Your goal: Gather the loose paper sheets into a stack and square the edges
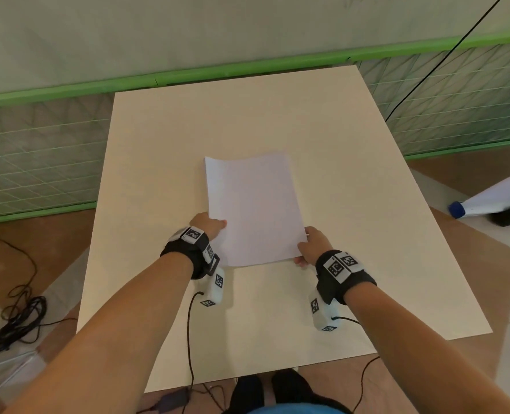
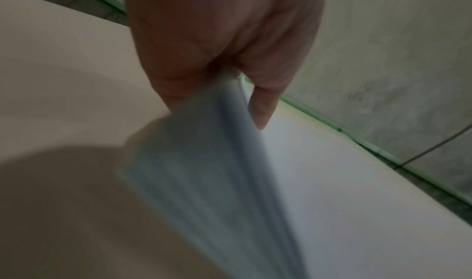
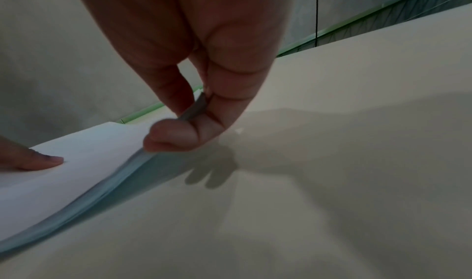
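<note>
A stack of white paper sheets [image 1: 255, 209] is held a little above the middle of the beige table [image 1: 164, 174], its near end raised. My left hand [image 1: 210, 224] grips the stack's left edge, thumb on top. My right hand [image 1: 309, 245] pinches the right edge near the near corner. In the left wrist view the fingers [image 2: 176, 61] close round the blurred stack [image 2: 230, 182]. The right wrist view has the thumb [image 3: 173, 137] and fingers pinching the stack's edge [image 3: 102, 162], with layered sheet edges showing and the left thumb [image 3: 33, 160] resting on top.
A green-framed mesh fence [image 1: 38, 162] runs along the table's far and left sides. Black cables [image 1: 14, 318] lie on the floor at left. A white rolled object with a blue cap [image 1: 486, 201] lies on the floor at right. My feet [image 1: 265, 389] stand at the table's near edge.
</note>
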